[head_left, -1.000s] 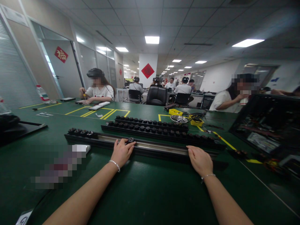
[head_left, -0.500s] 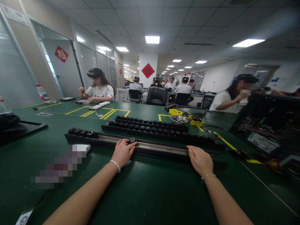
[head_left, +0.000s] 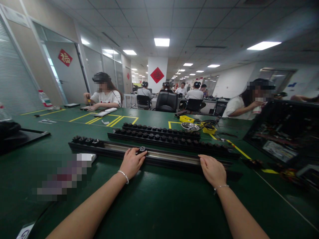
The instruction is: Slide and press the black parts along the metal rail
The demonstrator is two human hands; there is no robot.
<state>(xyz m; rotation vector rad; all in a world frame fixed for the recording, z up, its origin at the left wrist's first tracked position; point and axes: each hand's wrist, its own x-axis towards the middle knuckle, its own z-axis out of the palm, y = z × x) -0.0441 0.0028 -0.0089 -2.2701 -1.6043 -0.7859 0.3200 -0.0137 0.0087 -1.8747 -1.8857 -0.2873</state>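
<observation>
A long black track rail (head_left: 171, 155) with a bare metallic channel lies across the green table in front of me. My left hand (head_left: 131, 163) is closed around a small black socket module (head_left: 142, 149) that sits in the channel near the middle. At the right part of the rail, my right hand (head_left: 213, 170) grips the near edge with its fingers together. Several similar black modules (head_left: 87, 140) sit in the rail's left end. Behind it lie two more black rails (head_left: 159, 136) lined with such modules.
An open black computer case (head_left: 281, 132) stands on the right. A metal dish (head_left: 190, 126) and yellow trays (head_left: 186, 119) lie beyond the rails. A blurred-out flat object (head_left: 64, 176) rests at left, and co-workers (head_left: 106, 94) sit across the table.
My left hand has shifted slightly to the right along the rail, and the socket module has moved with it. My right hand stays in place.
</observation>
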